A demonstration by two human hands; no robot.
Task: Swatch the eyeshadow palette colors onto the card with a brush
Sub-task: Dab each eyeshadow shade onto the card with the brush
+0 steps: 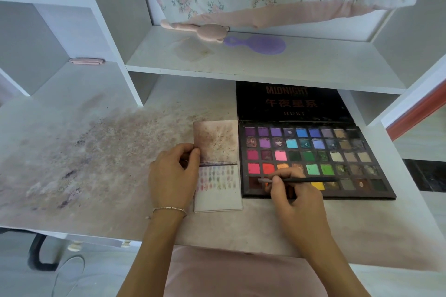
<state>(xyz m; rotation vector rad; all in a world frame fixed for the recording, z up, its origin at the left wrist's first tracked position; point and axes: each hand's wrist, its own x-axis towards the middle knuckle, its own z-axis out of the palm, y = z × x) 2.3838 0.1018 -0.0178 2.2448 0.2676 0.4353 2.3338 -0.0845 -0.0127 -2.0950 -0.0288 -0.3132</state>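
The card [218, 188] shows rows of faint swatches, pinned by the left hand [172, 176]. Right hand [293, 193] fingers clamp the brush [304, 179] over the open palette [337, 159].

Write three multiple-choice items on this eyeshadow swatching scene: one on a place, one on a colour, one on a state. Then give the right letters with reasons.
1. Where does the card lie relative to the palette?
A. Beside its left edge
B. On the open lid
C. On the upper shelf

2. What colour is the hairbrush on the shelf?
A. Green
B. Purple
C. Black

3. What is the right hand doing?
A. Resting empty
B. Closing the palette
C. Holding the brush with its tip at the bottom row of pans

Key: 1 A, the card sits flat against the palette's left side, steadied by the left hand. 2 B, it is lilac-purple. 3 C, the fingers pinch the dark handle over the lowest row.
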